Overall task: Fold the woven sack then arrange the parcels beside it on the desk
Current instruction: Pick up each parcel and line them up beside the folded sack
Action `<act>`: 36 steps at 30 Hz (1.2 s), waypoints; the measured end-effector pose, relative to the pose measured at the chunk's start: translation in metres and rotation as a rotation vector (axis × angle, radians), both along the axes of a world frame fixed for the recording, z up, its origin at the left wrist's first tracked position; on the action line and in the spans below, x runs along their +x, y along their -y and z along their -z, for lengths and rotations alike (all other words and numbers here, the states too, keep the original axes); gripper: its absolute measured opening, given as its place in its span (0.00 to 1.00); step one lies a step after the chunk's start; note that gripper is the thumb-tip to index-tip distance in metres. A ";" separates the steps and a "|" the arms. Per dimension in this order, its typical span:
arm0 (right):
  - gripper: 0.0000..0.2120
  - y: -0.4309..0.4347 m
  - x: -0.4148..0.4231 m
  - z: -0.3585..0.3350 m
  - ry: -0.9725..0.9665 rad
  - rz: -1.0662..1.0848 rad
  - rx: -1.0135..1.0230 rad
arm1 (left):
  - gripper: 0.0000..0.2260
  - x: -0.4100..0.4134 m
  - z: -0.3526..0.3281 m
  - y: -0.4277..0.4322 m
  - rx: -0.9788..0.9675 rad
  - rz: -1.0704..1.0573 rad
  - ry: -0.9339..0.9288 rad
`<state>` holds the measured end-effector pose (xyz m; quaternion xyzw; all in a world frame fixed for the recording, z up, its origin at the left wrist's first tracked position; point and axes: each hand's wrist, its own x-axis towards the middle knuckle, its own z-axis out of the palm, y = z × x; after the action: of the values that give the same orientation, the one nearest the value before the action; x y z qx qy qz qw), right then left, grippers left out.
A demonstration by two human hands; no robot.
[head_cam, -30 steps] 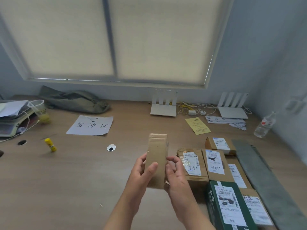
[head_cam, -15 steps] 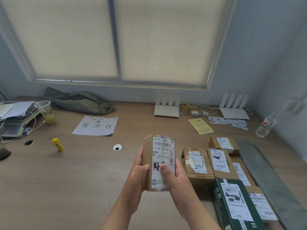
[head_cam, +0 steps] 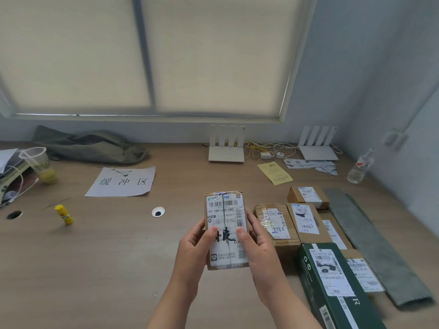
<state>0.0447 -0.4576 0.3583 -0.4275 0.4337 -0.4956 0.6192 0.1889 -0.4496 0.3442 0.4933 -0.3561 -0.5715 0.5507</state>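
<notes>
I hold a small brown cardboard parcel (head_cam: 225, 217) above the desk, its white shipping label facing me. My left hand (head_cam: 193, 250) grips its left side and my right hand (head_cam: 257, 251) its right side, both thumbs on the label. To the right, several labelled cardboard parcels (head_cam: 276, 225) lie side by side on the desk, with a dark green box (head_cam: 332, 288) in front of them. The folded grey-green woven sack (head_cam: 370, 243) lies flat as a long strip along their right side.
A paper sign (head_cam: 122, 181) and a yellow glue stick (head_cam: 63, 214) lie to the left. A crumpled olive bag (head_cam: 90, 146), a plastic cup (head_cam: 39, 162), two white routers (head_cam: 226, 148), cables and a water bottle (head_cam: 360, 166) line the back. A cable hole (head_cam: 158, 212) is mid-desk.
The parcel has been turned in my hands from its plain brown side to its labelled face, and both thumbs now rest on the label.
</notes>
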 end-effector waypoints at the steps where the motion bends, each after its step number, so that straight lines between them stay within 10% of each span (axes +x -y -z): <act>1: 0.22 0.000 0.001 0.001 -0.010 0.017 0.004 | 0.11 0.001 0.001 0.002 -0.001 0.011 0.001; 17: 0.19 0.086 -0.092 0.010 -0.021 0.071 0.111 | 0.30 -0.076 0.013 0.109 0.045 0.029 0.008; 36: 0.10 0.311 -0.224 0.086 -0.352 0.267 0.171 | 0.15 -0.176 0.090 0.294 0.222 -0.183 0.131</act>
<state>-0.1791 -0.7690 0.2722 -0.3921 0.6280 -0.4525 0.4971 0.0129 -0.7434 0.2544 0.6176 -0.2795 -0.5213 0.5184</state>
